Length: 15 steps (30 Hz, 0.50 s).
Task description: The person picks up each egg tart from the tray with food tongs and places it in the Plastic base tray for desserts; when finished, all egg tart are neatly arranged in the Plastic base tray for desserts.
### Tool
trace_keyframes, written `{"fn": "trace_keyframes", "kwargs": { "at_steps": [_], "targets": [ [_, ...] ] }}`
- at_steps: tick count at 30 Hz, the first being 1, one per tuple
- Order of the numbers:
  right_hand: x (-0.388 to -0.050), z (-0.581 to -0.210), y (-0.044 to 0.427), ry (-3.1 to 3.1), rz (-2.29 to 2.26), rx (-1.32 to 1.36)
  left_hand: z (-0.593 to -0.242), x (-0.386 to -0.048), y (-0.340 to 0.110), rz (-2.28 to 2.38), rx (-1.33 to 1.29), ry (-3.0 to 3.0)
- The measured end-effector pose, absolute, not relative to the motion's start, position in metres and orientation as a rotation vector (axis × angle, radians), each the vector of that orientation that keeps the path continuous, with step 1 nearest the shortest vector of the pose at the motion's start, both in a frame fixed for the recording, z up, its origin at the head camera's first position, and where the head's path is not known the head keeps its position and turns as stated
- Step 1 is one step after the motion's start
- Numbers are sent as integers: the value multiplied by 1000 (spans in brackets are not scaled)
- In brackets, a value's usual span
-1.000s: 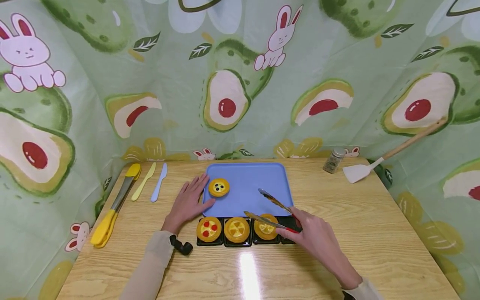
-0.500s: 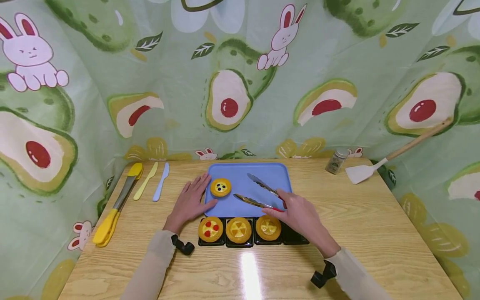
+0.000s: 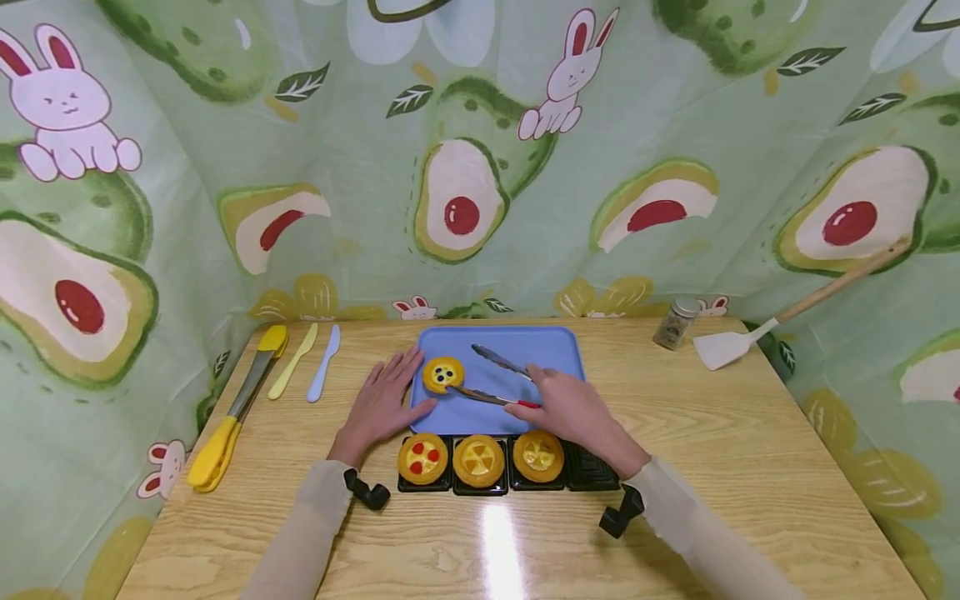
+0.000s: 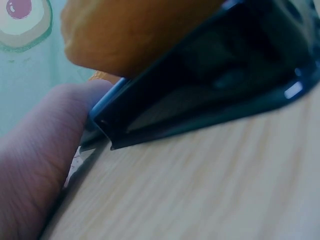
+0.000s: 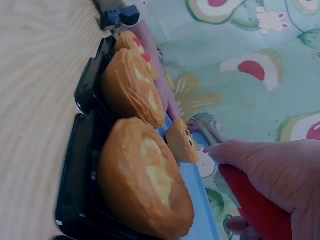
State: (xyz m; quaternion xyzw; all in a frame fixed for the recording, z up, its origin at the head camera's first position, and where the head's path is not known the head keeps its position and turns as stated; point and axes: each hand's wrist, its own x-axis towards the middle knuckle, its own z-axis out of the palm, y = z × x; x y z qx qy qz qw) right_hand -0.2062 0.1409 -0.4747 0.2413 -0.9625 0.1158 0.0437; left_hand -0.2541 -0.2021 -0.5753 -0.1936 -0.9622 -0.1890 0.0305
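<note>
My left hand (image 3: 380, 404) rests with straight fingers along the left edge of a blue tray (image 3: 525, 343), thumb over its rim. On the tray's left side sits an egg tart with dark berries (image 3: 443, 373). My right hand (image 3: 572, 408) grips metal tongs (image 3: 483, 397) by their red handles, arms spread. The nearer tong tip is at the tart's lower right edge; the farther one stands apart from it, beyond and to the right. Whether the near tip touches the tart I cannot tell. The right wrist view shows the red handle (image 5: 255, 205) under my thumb.
In front of the blue tray, black square holders carry a red-dotted tart (image 3: 422, 458) and two yellow-topped tarts (image 3: 478, 461). My right wrist partly covers the rightmost holder (image 3: 591, 471). Yellow-tipped tongs (image 3: 238, 408) and two knives (image 3: 324, 364) lie left; a shaker (image 3: 677, 323) and spatula (image 3: 723, 348) right.
My right hand has moved left and away from me with the tongs, from over the tart holders to over the tray, bringing a tip to the berry tart. My left hand stays put.
</note>
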Motion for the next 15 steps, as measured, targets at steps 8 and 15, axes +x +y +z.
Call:
{"fn": "trace_keyframes", "kwargs": {
  "at_steps": [8,15],
  "targets": [
    [-225,-474,129,-2946,348,851,-577,-254,-203,-590,-606,-2946],
    [-234,-477,117,-2993,392,870,-576,-254,-203,-583,-610,-2945]
  ]
}}
